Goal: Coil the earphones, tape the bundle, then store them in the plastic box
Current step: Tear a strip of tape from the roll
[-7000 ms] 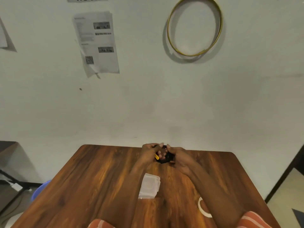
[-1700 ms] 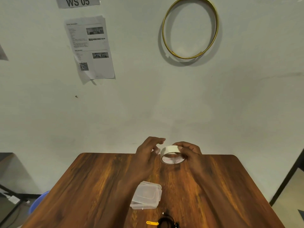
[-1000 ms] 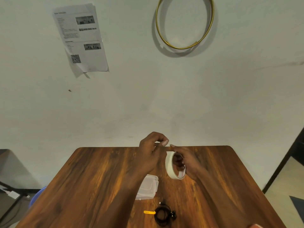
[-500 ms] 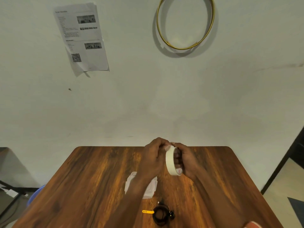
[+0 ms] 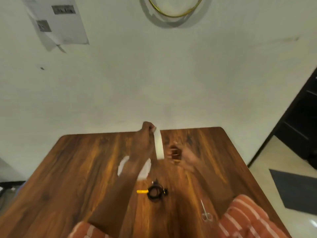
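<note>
Closest to the person, two orange striped sleeves (image 5: 243, 219) show at the bottom edge. Small scissors (image 5: 206, 213) lie flat on the wooden table (image 5: 68, 169), at about 5 o'clock from the middle of the table top, just beside the right sleeve.

A little farther in, the earphones (image 5: 155, 192) lie on the table in a small black coil. A yellow bit sticks out of the coil at 9 o'clock. No hand touches them.

Just past the coil, at 11 o'clock from it, sits the plastic box (image 5: 145, 170). The left arm crosses over it and hides its middle, so only its pale sides show. I cannot tell if its lid is on.

Next comes the right hand (image 5: 180, 156), at 1 o'clock from the coil. It is very blurry. I cannot tell if its fingers are closed or open, or what they hold.

The left hand (image 5: 145, 136) is farthest out, at 12 o'clock from the coil, up above the table. Its fingers are pinched tight on the top end of a white strip of tape (image 5: 158, 145). The strip hangs down from that pinch toward the right hand, and its low end is near the right hand's fingers.

Behind the table stands a pale wall with a paper sheet (image 5: 58, 21) at 11 o'clock and a gold hoop (image 5: 173, 14) at 12 o'clock.
</note>
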{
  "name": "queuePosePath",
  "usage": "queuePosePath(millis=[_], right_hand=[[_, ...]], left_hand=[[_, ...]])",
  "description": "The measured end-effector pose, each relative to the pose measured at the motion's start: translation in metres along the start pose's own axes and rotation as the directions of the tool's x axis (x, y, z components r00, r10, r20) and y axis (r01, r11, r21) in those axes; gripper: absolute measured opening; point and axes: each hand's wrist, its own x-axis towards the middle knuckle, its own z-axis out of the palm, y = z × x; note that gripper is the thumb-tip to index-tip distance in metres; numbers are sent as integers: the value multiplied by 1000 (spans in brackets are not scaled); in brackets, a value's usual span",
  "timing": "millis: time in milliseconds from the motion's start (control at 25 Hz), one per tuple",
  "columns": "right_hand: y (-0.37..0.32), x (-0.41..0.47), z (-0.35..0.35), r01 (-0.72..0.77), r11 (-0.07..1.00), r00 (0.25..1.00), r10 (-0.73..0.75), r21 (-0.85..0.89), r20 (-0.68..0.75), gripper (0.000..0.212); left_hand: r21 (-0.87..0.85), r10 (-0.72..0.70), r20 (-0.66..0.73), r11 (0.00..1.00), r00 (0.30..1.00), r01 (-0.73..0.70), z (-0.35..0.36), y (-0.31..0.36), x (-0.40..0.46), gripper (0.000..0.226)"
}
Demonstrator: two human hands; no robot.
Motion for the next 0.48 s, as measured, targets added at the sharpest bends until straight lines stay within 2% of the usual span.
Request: queuePosePath(millis=[40, 80, 160, 240, 320, 400, 480], right_hand=[[15, -3, -26, 15, 969, 996, -38, -246, -87, 30], [33, -5, -54, 19, 873, 981, -110, -487, -158, 23], [79, -16, -104, -46, 589, 975, -151, -807, -165, 9], [124, -37, -129, -156, 416, 972, -95, -896, -213, 14], [167, -61, -131, -250, 328, 945, -123, -911, -304, 41], [195, -83, -121, -294, 233, 930, -155, -927, -334, 64], [210, -92, -114, -279, 161, 938, -168, -947, -304, 68]], left_hand=[[60, 15, 10, 998, 1000, -16, 2, -9, -2, 8], [99, 26, 16, 995, 1000, -28, 5, -18, -3, 8], [162, 17, 32, 986, 999, -22, 13, -35, -10, 9], [204, -13, 32, 979, 999, 6, 23, -44, -20, 12], [183, -90, 1, 979, 996, 89, 31, -47, -29, 12], [191, -101, -9, 976, 995, 101, 36, -50, -34, 13], [203, -76, 47, 977, 996, 65, 42, -51, -38, 22]])
